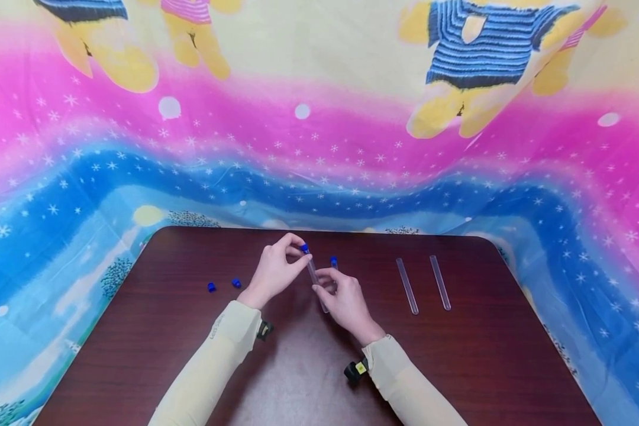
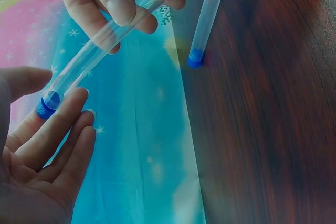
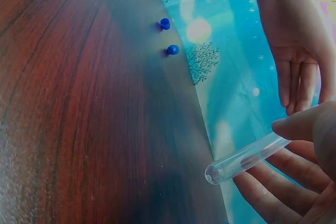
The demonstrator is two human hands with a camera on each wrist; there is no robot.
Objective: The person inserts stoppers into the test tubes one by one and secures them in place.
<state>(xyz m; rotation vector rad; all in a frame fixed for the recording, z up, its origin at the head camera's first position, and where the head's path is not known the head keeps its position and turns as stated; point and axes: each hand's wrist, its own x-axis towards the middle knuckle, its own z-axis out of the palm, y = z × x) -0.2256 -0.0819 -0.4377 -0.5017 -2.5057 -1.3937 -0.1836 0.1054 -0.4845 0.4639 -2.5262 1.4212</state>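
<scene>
We note the far edge of the bench (image 1: pixel 298 384) just past our left grip (image 1: pixel 277 269), broad top nearer us. That grip pinches the blue cap (image 1: pixel 305 248) of a slanting tube (image 1: pixel 312 271); our right grip (image 1: pixel 348 299) pinches its middle.

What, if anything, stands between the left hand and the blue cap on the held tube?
Nothing visible: the left hand is right at the blue cap. The right hand holds the clear tube further along; another capped tube lies apart on the table.
</scene>
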